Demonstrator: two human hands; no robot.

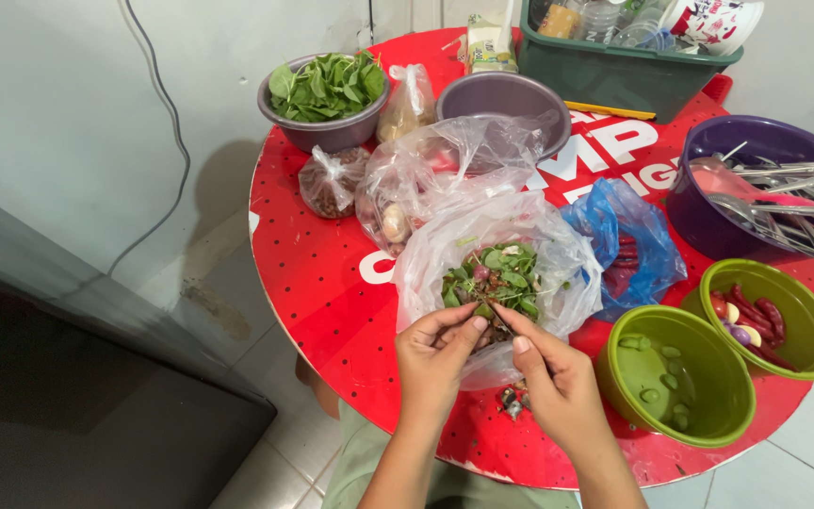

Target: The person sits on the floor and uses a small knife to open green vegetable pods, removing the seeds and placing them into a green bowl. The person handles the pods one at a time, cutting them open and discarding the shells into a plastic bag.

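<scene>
Left to right across the round red table [332, 283]:

Far left, grey bowl of picked green leaves [326, 94], heaped about to the rim. That looks like the finished pile. Below it a small knotted bag of something brown [330, 181], untouched. Next over, a crumpled clear bag [445, 160] with pale round pieces inside, leaning on an empty grey bowl [506, 102].

Centre: open clear plastic bag of leafy stems and scraps [499, 278], sitting just in front of the person. Both hands are at its near edge. Left hand [437, 363] and right hand [558, 382] are together, fingertips nearly touching, pinching at a small sprig from the bag. Can't tell which hand actually has it. A few dark trimmings [512, 401] lie on the table between the wrists.

Right of that: blue bag of red chillies [626, 247], open. Purple basin of cutlery [756, 188] behind it. Green bowl with a few small green bits [675, 375], mostly bare. Second green bowl with red chillies and a few onion pieces [773, 316], partly filled.

My read: leaf picking well along but not done, a fair clump left in the bag.
</scene>
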